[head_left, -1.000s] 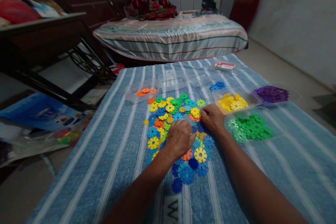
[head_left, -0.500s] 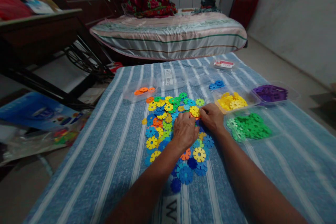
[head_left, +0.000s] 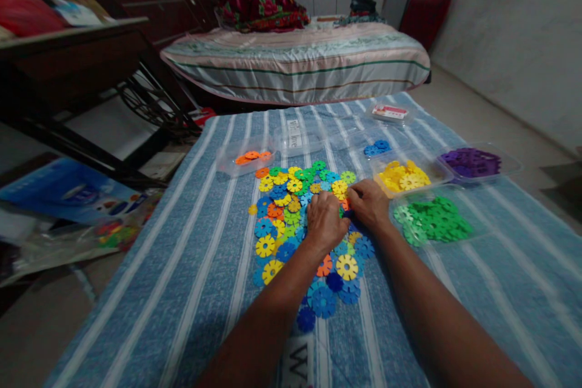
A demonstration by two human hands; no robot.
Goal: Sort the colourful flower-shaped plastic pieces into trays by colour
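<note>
Head view. Left hand (head_left: pixel 326 219) and right hand (head_left: pixel 370 205), fingers curled down, grip unclear, rest on the mixed heap of flat, notched plastic discs (head_left: pixel 291 218) on the blue striped cloth (head_left: pixel 191 267). Discs appear light, stiff, slippery; best pinched at rims.

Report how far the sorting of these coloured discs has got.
Done: trays already hold green discs, yellow discs, purple discs, with a few orange and blue. In hand: left hand and right hand meet over the mixed pile. Left: most of that pile.
</note>
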